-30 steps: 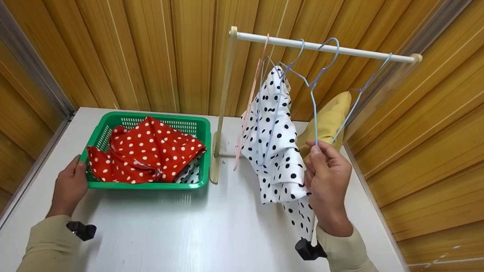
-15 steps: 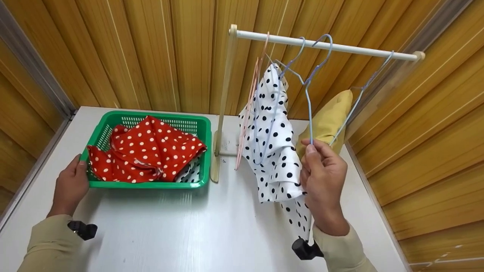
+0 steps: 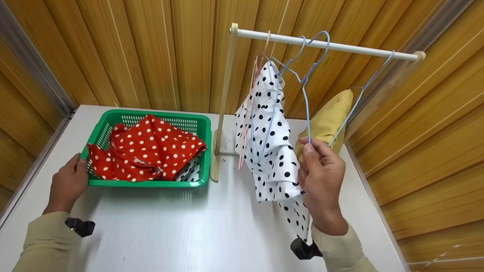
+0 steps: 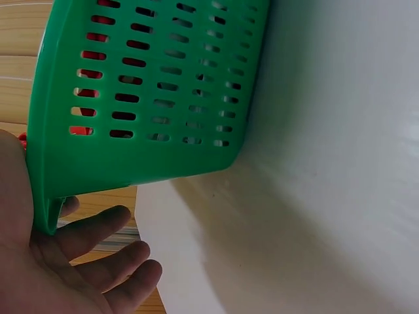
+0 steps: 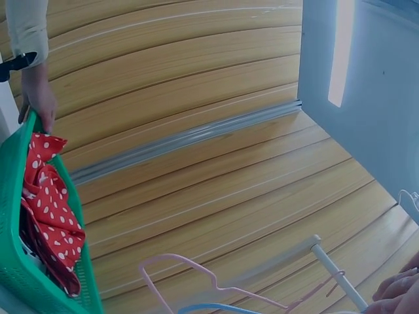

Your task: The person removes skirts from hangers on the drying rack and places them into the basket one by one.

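Note:
My left hand (image 3: pixel 69 183) grips the left rim of a green plastic basket (image 3: pixel 143 184), thumb over the edge and fingers underneath. A red cloth with white dots (image 3: pixel 151 147) lies in the basket, partly covering a white cloth with black dots (image 3: pixel 190 173). My right hand (image 3: pixel 323 177) pinches the end of a blue wire hanger (image 3: pixel 307 113) whose hook is over the rack's bar. Beside this hand hangs a white cloth with black dots (image 3: pixel 270 132); how it sits on the hangers is partly hidden. Only part of my right hand (image 5: pixel 399 291) shows in its wrist view.
The clothes rack has a white bar (image 3: pixel 359 48) and a wooden post (image 3: pixel 227 87). A pink hanger (image 3: pixel 246 124) and another bluish hanger (image 3: pixel 293 58) hang left on it. Rightmost, a light blue hanger (image 3: pixel 355 104) has a mustard cloth (image 3: pixel 329 113) by it. Wood-panelled walls enclose the white table (image 3: pixel 159 230).
My right hand has shifted slightly left with the blue hanger, its hook sliding left along the bar. The white dotted cloth has moved left too. My left hand stays on the basket.

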`<state>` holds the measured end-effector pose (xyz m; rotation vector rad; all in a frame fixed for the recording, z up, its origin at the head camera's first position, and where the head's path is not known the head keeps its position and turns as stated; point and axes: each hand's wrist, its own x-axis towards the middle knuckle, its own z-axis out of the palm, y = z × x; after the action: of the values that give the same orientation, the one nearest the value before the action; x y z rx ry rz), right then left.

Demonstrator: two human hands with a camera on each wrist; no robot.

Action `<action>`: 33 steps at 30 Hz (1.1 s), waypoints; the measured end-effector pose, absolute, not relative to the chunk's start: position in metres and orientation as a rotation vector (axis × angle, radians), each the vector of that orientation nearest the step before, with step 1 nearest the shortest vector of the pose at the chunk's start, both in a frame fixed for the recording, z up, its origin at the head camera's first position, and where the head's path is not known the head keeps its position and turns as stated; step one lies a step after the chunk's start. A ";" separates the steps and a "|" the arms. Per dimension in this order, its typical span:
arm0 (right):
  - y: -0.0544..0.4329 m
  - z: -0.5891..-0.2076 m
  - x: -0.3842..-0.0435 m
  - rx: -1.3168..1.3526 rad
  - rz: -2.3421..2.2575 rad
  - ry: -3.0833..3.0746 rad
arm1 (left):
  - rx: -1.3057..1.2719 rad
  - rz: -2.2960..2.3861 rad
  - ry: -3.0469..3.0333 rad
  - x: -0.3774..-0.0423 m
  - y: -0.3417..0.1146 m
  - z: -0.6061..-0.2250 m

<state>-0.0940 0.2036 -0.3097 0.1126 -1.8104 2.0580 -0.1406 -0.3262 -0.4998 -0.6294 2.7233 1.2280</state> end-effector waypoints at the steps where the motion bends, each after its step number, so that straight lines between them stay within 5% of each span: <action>1: 0.204 -0.310 -0.094 0.116 2.062 -1.808 | -0.632 1.222 2.723 -0.141 -0.326 -0.498; 20: 0.201 -0.309 -0.092 0.198 2.076 -1.796 | -0.696 1.033 2.856 -0.155 -0.296 -0.471; 33: 0.201 -0.305 -0.090 0.195 2.091 -1.799 | -0.425 0.955 2.970 -0.164 -0.269 -0.451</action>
<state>-0.0900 0.2008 -0.3054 0.1945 -1.7990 2.0912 -0.1644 -0.2687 -0.4512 -0.4245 2.9703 0.9547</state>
